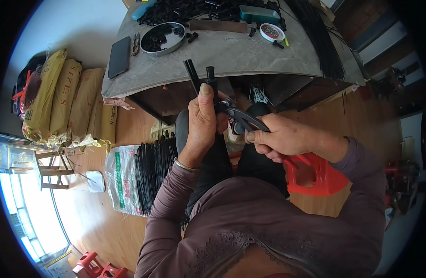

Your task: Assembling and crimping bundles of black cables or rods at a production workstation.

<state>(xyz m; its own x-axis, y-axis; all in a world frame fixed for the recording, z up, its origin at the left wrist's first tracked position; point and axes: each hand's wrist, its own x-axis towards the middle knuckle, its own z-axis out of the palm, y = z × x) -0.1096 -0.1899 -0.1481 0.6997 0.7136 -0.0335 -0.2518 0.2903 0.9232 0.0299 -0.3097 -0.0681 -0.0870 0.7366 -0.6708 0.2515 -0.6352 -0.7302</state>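
My left hand (203,118) is closed round a black rod-like piece (191,74) and a black fitting with a round knob end (210,76), which stick up past the thumb. Whether the two are joined is hidden by the fingers. My right hand (282,134) grips the dark handles of a pair of pliers (244,116). Their jaws sit at the lower part of the held pieces, beside my left fingers. Both hands are over my lap, just in front of the table edge.
The grey table (213,58) bears a metal plate (181,44) of black parts, a phone (119,56), a teal box (259,15), a white dish (282,36) and black rods (322,46). More rods (155,167) lie left of my legs. A red stool (319,178) stands right; sacks (65,99) stand left.
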